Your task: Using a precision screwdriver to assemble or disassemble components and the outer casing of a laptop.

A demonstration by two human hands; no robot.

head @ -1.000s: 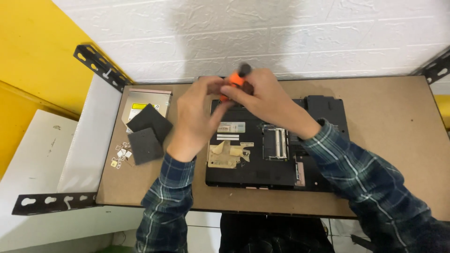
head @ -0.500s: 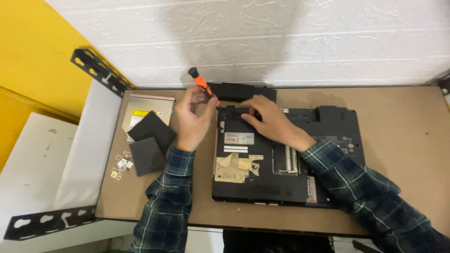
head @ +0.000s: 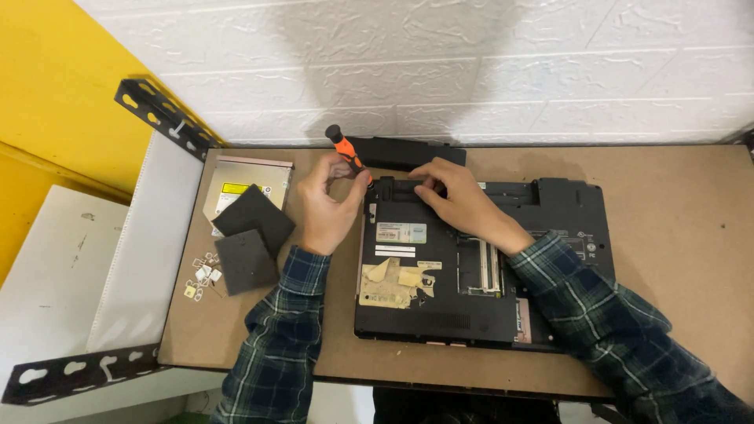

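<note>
Two hands: mine, over the upturned black laptop (head: 471, 298).
Left hand (head: 326, 206): fingers closed around orange screwdriver (head: 347, 155).
Right hand (head: 459, 206): fingertips pressing laptop's back edge, holding nothing.
Label (head: 400, 232): pale rectangle, beside left hand.

The left hand (head: 330, 206) now sits left of the laptop (head: 479, 267), tilting the screwdriver (head: 346, 152) up toward the wall. The right hand (head: 459, 200) has dropped from the screwdriver onto the laptop's rear edge, by the battery (head: 408, 153).

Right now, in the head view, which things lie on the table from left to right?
Small screws and bits → two dark cover plates → left hand holding orange screwdriver → right hand on the opened laptop.
</note>
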